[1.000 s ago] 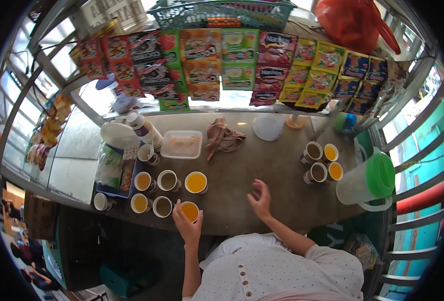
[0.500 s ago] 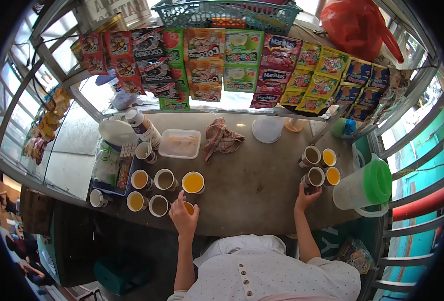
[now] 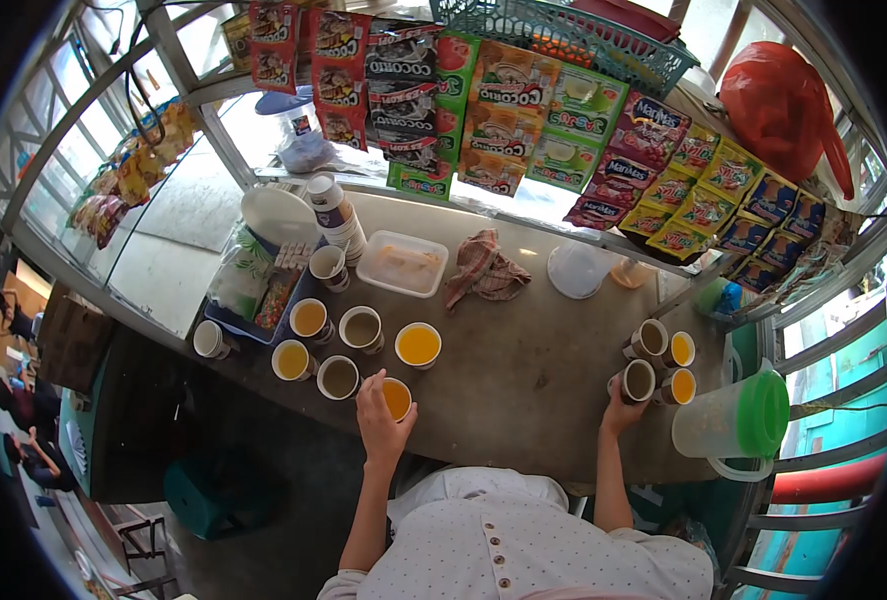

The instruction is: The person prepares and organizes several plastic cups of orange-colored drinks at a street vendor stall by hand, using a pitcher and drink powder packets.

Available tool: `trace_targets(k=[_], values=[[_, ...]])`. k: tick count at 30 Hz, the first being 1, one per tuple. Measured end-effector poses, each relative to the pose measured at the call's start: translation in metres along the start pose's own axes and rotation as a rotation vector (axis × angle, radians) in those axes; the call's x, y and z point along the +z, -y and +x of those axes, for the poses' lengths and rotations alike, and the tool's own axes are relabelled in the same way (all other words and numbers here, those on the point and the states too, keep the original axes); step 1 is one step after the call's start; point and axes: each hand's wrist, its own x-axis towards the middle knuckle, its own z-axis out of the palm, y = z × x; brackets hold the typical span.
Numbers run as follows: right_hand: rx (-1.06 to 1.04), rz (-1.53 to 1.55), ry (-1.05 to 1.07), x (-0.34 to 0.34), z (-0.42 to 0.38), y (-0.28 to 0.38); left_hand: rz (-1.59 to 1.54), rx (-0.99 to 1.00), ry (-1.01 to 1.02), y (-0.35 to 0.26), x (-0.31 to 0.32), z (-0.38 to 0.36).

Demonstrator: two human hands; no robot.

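Observation:
My left hand (image 3: 385,428) is wrapped round a paper cup of orange drink (image 3: 397,397) near the table's front edge. Just behind it stands another cup of orange drink (image 3: 418,345), with a cup of brownish drink (image 3: 338,377) to its left. More filled cups, including a cup of yellow-orange drink (image 3: 291,360), form a group on the left side. On the right, my right hand (image 3: 620,412) grips a paper cup of brown drink (image 3: 638,379). Touching or close beside that one are a cup of orange drink (image 3: 679,385) and two more filled cups behind.
A lidded pitcher (image 3: 728,420) lies or leans at the right. Along the back are stacked paper cups (image 3: 339,222), a plastic container (image 3: 402,264), a checked cloth (image 3: 485,270) and a white lid (image 3: 574,271). Drink sachets (image 3: 508,115) hang above. A blue tray (image 3: 253,328) sits left.
The camera view has tilted, so the table and sachets appear slanted. My left fingers now sit closer round the orange cup. My right hand stays at the brown drink's cup.

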Motion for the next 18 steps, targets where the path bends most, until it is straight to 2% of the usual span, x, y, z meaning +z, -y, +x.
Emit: trace_targets(k=[7, 13, 18], values=[[-0.009, 0.051, 0.394, 0.017, -0.071, 0.055, -0.121, -0.094, -0.020, 0.001, -0.006, -0.013], [0.024, 0.307, 0.817, 0.032, -0.126, 0.111, -0.154, -0.130, -0.014, 0.003, -0.016, -0.022], [-0.019, 0.384, 1.064, 0.043, -0.147, 0.141, -0.132, -0.119, -0.024, 0.003, -0.020, -0.026]])
